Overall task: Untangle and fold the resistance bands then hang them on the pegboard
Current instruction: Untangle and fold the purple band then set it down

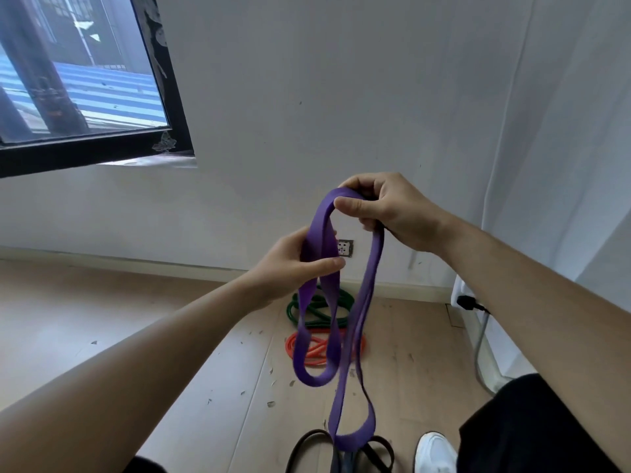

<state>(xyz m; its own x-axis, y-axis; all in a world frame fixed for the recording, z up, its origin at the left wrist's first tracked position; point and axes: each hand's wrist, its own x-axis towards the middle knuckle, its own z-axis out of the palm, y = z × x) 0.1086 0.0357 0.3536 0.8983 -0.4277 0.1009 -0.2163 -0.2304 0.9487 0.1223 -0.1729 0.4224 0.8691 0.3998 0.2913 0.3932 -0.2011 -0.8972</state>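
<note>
While holding the long flat purple rubber resistance band (pixel 369 274) before the white wall socket (pixel 345 248), note vertical long axis: top bend pinched in right hand (pixel 392 209) above socket, side strand pinched by left hand (pixel 290 264) left of socket. Probably gather dangling loops below socket with nearer left hand.

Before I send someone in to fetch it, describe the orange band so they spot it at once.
Find the wall socket low on the white wall. On the wooden floor below it lie two coiled bands. The orange band is the nearer one, just before the green band, and the only orange thing there.
</note>
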